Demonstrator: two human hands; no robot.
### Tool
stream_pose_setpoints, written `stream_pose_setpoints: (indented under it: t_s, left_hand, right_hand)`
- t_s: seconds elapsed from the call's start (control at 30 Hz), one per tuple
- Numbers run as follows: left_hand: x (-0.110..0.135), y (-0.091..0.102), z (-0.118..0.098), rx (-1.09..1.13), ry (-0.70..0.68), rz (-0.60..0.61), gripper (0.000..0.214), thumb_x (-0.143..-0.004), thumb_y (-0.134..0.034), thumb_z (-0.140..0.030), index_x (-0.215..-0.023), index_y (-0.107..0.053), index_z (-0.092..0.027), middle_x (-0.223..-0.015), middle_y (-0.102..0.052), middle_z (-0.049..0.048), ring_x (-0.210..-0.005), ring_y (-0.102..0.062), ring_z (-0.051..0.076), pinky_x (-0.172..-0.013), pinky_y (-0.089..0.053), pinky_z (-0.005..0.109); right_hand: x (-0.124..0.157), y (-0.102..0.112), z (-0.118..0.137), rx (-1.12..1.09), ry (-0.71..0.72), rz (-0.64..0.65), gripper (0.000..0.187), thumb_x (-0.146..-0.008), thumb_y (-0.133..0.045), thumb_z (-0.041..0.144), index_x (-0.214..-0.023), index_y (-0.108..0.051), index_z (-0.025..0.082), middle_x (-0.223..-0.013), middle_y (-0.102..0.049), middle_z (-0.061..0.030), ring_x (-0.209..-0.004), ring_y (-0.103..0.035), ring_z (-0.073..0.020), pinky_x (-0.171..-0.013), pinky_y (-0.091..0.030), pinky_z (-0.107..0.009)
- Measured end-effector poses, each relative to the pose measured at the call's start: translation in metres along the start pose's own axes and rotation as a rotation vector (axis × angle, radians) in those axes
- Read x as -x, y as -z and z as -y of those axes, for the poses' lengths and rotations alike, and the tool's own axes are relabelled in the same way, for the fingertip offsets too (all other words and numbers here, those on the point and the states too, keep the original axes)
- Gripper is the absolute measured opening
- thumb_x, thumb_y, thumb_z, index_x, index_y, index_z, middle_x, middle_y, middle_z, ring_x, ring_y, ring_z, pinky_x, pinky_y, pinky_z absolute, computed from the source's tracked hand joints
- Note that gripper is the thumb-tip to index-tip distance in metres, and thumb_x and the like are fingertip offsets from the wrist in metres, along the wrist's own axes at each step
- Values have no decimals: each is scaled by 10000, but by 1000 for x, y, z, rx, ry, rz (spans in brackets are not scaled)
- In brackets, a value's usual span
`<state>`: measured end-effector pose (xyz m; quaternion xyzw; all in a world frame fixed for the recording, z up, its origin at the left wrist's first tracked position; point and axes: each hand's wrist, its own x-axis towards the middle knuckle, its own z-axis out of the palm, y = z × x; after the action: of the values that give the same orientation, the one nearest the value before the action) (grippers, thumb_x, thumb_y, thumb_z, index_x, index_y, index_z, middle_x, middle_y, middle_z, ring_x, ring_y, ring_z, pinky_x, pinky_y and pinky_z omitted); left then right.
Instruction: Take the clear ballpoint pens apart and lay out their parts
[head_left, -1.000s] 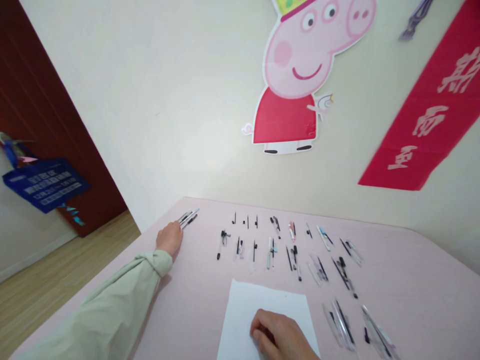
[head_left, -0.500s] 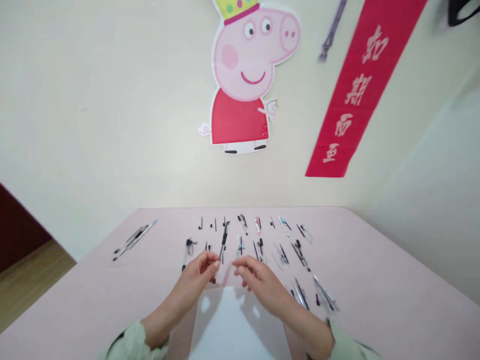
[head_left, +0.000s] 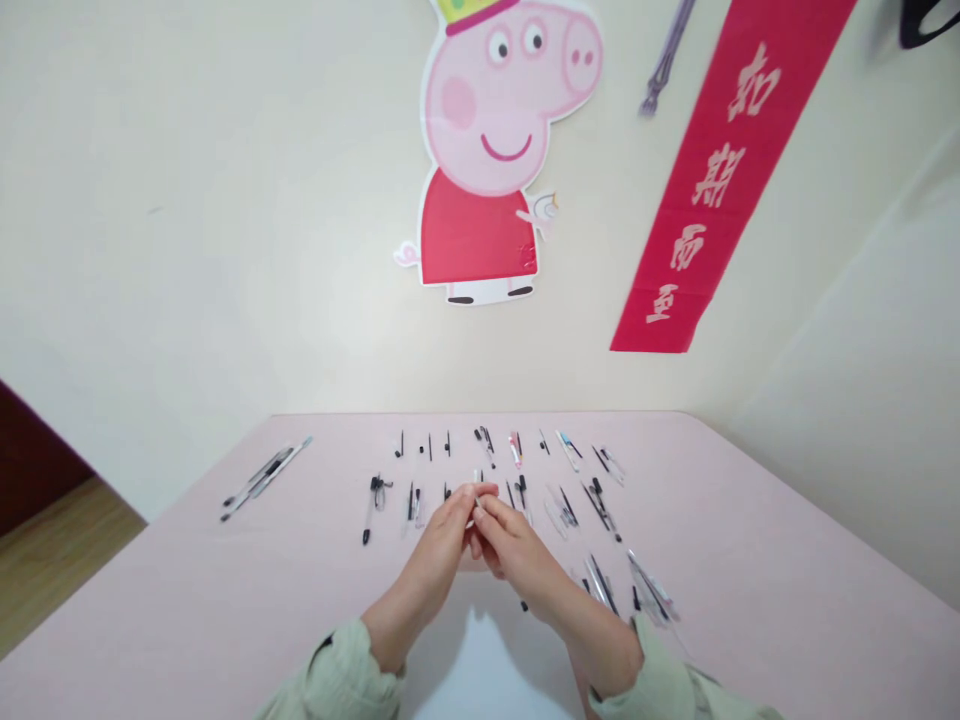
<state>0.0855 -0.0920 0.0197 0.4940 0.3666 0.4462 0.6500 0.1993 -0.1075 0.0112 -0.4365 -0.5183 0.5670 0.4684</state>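
Note:
My left hand [head_left: 448, 535] and my right hand [head_left: 516, 548] meet over the near middle of the table, fingers closed together. Between their fingertips is a pen [head_left: 478, 502], mostly hidden by the hands; a small pale bit of it shows. A black end [head_left: 524, 606], seemingly of the same pen, sticks out below my right hand. Under the wrists lies a white sheet [head_left: 487, 680]. Just beyond the fingers are loose pen parts, among them a black refill with a clear barrel [head_left: 418, 507] on the left and a black cap [head_left: 522, 484] on the right.
Several groups of disassembled pen parts [head_left: 600, 505] lie in rows across the pink table [head_left: 247, 600]. Several whole-looking pens [head_left: 268, 478] lie together at the left. More barrels and refills [head_left: 651, 585] are near my right forearm. A wall rises behind the table's far edge.
My left hand has moved right and met my right hand. The pen, held upright in the left hand before, has turned and is now mostly covered by both hands.

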Motion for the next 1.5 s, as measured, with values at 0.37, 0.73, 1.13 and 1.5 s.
stream_pose_setpoints:
  t_s: [0.37,0.73,1.13,1.5]
  left_hand:
    - [7,-5,14,111,-7,-6,416,-839,-489,-546,-1014,-617,-190,-874,-657,46,-743,-618,169,-621,-482,253]
    - [-11,23,0,298,-86,-358,308,-754,-612,-441,-910,-611,-175,-904,-640,47,-830,-592,143,-707,-466,252]
    - [2,17,-7,-128,155,1,469,-763,-600,-509,-1034,-624,-127,-513,-459,-65,-458,-259,61,-460,-148,220]
    - [-3,22,-8,-9,51,-45,345,-733,-664,-468,-822,-584,-144,-495,-349,-102,-441,-206,44,-432,-127,210]
  right_hand:
    - [4,-14,-15,-263,-69,-2,416,-794,-546,611,-748,-412,219,-397,-281,146,-317,-154,-37,-314,-123,-175]
    - [5,-6,-8,-322,-185,122,345,-844,-461,532,-863,-475,187,-536,-544,57,-353,-210,-37,-349,-137,-174]
    - [2,3,5,-379,-141,127,251,-793,-599,404,-861,-534,171,-692,-572,16,-403,-311,-32,-369,-187,-173]
    - [1,19,2,-262,-181,222,351,-842,-553,487,-828,-593,139,-568,-522,33,-399,-340,-38,-419,-247,-188]
